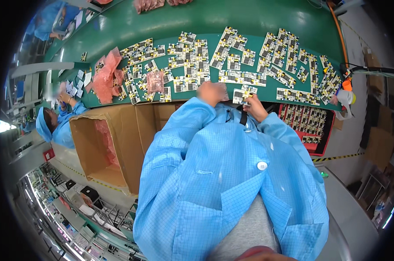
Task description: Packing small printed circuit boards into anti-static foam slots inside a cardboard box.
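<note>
Close to my body at the front edge of the green bench [192, 93], my right hand [256, 109] pinches a small circuit board [244, 94] with yellow and black parts. My left hand [210, 93], its fingers blurred, is closed on a pink bubble bag [224, 92], part of which shows beside the fingers. Many similar circuit boards lie in groups across the bench beyond both hands; a long joined strip of boards [242, 78] is just past them.
Pink bubble bags [104, 80] are heaped at the left, with another bag [155, 81] on some boards. An open cardboard box [99, 148] stands below left. At right are a red tray [319, 145] of boards and a tape roll [352, 99]. Another person [57, 124] works at far left.
</note>
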